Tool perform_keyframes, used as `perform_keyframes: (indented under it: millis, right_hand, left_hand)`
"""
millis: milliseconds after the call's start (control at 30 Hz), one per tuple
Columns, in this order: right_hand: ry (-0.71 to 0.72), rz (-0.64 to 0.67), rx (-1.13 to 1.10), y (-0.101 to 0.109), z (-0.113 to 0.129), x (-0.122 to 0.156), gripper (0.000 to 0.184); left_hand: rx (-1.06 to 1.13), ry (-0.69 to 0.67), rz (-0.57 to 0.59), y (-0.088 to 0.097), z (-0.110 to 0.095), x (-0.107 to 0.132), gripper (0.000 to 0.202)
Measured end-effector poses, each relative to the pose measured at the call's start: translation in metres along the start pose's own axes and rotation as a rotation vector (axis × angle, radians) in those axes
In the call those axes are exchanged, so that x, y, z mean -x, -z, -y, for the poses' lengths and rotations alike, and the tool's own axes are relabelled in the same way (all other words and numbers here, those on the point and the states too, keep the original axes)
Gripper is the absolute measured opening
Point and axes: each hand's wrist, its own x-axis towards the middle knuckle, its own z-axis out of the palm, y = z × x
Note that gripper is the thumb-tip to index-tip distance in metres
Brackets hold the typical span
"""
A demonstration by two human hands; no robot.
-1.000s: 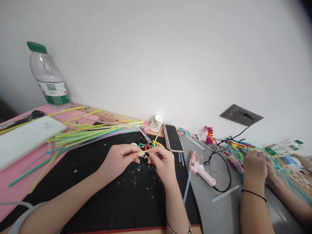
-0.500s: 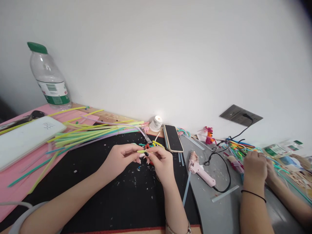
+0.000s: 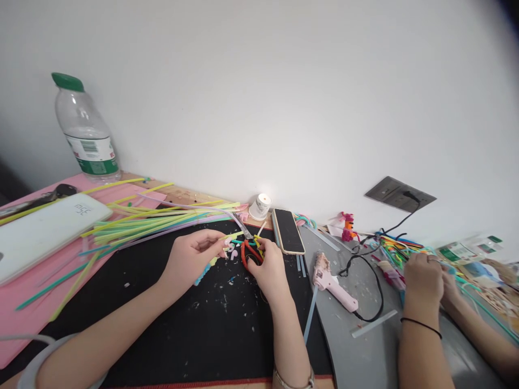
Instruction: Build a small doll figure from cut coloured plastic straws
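Head view: Over a black mat, a person's left hand pinches a yellow strip, while the right hand, apart from it, meets the red-handled scissors; whether its grip is closed cannot be told. A phone and glue gun lie to the right, near a co-worker's hand.

Thin yellow-green strip, slightly tilted, near red-handled scissors pointing away, leftward.
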Motion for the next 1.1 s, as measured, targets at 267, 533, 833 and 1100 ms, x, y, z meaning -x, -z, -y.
perform_keyframes:
  millis: [267, 533, 833, 1100]
  right_hand:
    - [-0.136, 0.045, 0.279, -0.003, 0.005, -0.002, 0.045]
    - [-0.227, 0.039, 0.167, 0.003, 0.002, -0.001, 0.018]
    - [-0.138, 0.007, -0.288, 0.008, 0.012, 0.001, 0.032]
    - [-0.013, 0.155, -0.333, 0.012, 0.018, 0.009, 0.019]
  left_hand:
    - [0.015, -0.038, -0.054, 0.001, 0.003, 0.0, 0.017]
    - [0.065, 0.006, -0.095, 0.004, 0.002, -0.003, 0.015]
    - [0.242, 0.059, -0.109, 0.004, 0.006, -0.009, 0.021]
    - [0.49, 0.188, -0.129, 0.005, 0.004, -0.015, 0.025]
